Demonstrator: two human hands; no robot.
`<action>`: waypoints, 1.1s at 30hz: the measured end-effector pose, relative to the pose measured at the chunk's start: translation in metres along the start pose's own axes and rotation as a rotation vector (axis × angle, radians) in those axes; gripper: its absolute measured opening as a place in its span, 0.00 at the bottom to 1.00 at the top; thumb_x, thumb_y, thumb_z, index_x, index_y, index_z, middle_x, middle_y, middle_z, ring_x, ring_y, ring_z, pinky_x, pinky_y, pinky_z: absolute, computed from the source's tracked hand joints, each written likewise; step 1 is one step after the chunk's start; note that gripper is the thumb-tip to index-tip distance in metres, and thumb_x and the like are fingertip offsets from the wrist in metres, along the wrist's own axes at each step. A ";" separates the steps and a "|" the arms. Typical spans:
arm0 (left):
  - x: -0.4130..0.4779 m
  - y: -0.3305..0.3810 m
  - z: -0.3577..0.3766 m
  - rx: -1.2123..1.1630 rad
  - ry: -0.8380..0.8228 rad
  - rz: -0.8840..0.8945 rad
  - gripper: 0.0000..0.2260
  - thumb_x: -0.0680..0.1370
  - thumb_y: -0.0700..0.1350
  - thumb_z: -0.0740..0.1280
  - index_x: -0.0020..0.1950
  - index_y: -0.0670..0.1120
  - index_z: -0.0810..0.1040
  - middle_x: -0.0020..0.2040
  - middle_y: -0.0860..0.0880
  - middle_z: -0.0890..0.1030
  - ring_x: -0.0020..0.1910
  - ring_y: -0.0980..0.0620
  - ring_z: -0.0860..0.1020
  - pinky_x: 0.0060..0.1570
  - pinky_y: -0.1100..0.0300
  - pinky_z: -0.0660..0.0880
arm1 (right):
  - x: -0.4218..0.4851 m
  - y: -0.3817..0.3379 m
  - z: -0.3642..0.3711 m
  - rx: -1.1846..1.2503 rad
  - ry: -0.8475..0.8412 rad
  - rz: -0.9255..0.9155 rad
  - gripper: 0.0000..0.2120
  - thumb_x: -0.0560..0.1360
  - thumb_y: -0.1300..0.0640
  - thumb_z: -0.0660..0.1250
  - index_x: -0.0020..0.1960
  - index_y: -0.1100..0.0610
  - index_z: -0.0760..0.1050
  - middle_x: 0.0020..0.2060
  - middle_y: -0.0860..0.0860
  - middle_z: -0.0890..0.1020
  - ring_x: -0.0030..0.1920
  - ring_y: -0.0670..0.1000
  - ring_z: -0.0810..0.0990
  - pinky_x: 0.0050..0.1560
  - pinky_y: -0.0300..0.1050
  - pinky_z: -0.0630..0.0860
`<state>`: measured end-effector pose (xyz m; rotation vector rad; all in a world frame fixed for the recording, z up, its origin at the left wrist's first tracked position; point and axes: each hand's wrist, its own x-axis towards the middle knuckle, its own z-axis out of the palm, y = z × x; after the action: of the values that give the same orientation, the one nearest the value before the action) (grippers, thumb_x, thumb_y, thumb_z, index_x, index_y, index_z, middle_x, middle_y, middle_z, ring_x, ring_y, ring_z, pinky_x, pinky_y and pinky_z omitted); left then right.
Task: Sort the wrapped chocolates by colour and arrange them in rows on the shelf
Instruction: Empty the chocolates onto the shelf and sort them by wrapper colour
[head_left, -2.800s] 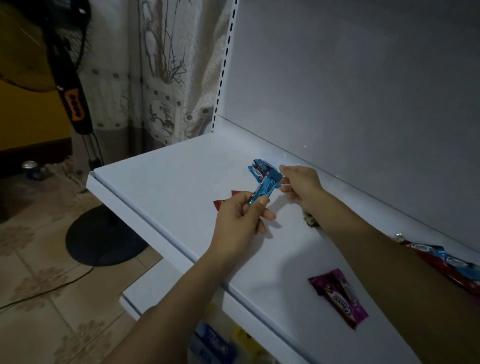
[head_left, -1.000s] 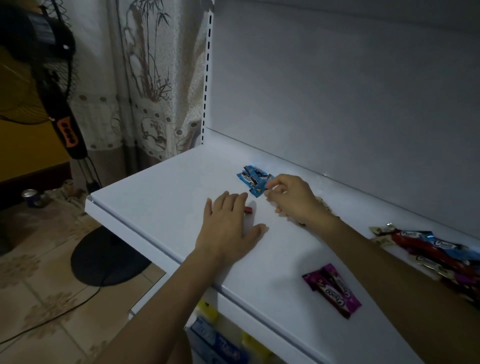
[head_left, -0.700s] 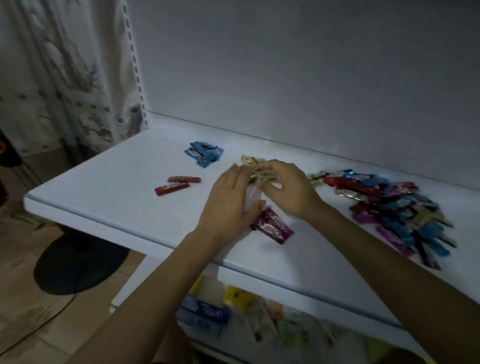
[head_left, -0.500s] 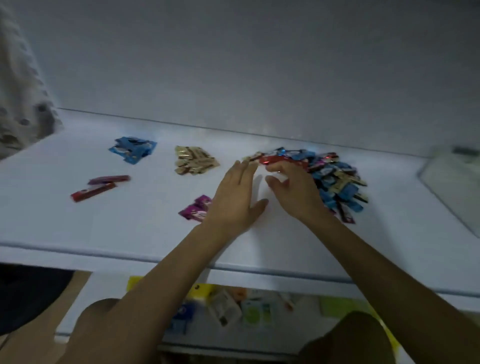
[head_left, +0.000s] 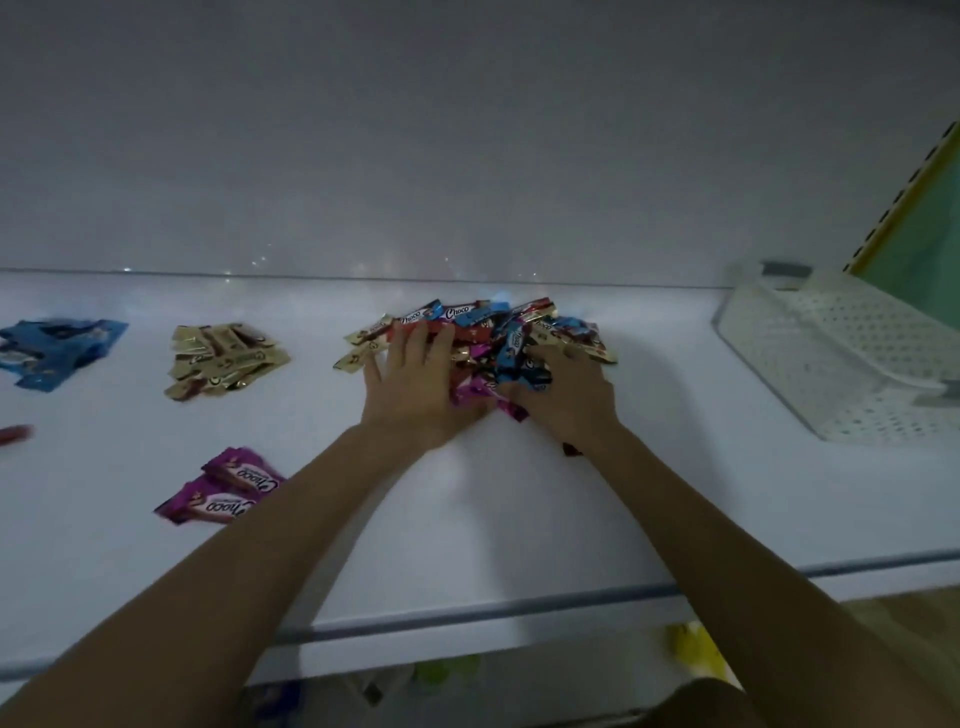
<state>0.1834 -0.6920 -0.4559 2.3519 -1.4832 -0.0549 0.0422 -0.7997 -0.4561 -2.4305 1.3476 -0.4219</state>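
Foil wrappers in the mixed pile (head_left: 491, 332) at twelve o'clock may skid into the gold group (head_left: 223, 358) at ten if my flat-fingered left hand (head_left: 415, 387) shoves; my right hand (head_left: 569, 397) hides its grip.

Both hands lie on a mixed pile (head_left: 498, 322) of wrapped chocolates near the back of the white shelf (head_left: 493, 519). The left hand (head_left: 415, 384) rests flat on the pile's left side, fingers straight. The right hand (head_left: 563, 395) covers its right side, fingertips hidden among wrappers. To the left lie a gold pile (head_left: 223, 361) and, further left, a blue pile (head_left: 52, 351). Two purple chocolates (head_left: 223, 493) sit nearer the front edge, and a red one (head_left: 13, 434) shows at the far left. A perforated basket (head_left: 852, 364) stands at the right.
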 end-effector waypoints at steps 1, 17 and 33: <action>0.007 -0.005 -0.003 0.016 0.023 -0.033 0.45 0.71 0.72 0.60 0.79 0.52 0.46 0.80 0.46 0.45 0.78 0.42 0.41 0.72 0.37 0.41 | 0.002 0.002 0.000 0.014 0.013 -0.003 0.33 0.71 0.33 0.64 0.72 0.47 0.65 0.73 0.54 0.63 0.72 0.58 0.62 0.70 0.56 0.62; 0.019 0.016 0.016 -0.062 -0.125 -0.061 0.55 0.63 0.77 0.61 0.79 0.51 0.40 0.80 0.46 0.46 0.78 0.40 0.45 0.75 0.43 0.45 | -0.006 0.005 0.004 0.378 0.176 -0.083 0.14 0.81 0.48 0.57 0.61 0.49 0.77 0.51 0.43 0.77 0.57 0.49 0.75 0.63 0.54 0.70; 0.023 0.047 0.028 0.042 0.165 0.098 0.25 0.80 0.55 0.62 0.76 0.56 0.61 0.71 0.48 0.66 0.68 0.44 0.65 0.56 0.51 0.74 | -0.003 0.015 0.010 0.500 0.213 -0.142 0.11 0.79 0.57 0.61 0.59 0.53 0.79 0.54 0.48 0.81 0.54 0.45 0.77 0.56 0.38 0.73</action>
<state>0.1473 -0.7380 -0.4635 2.2513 -1.5286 0.1922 0.0329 -0.8031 -0.4716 -2.1056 0.9923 -0.9517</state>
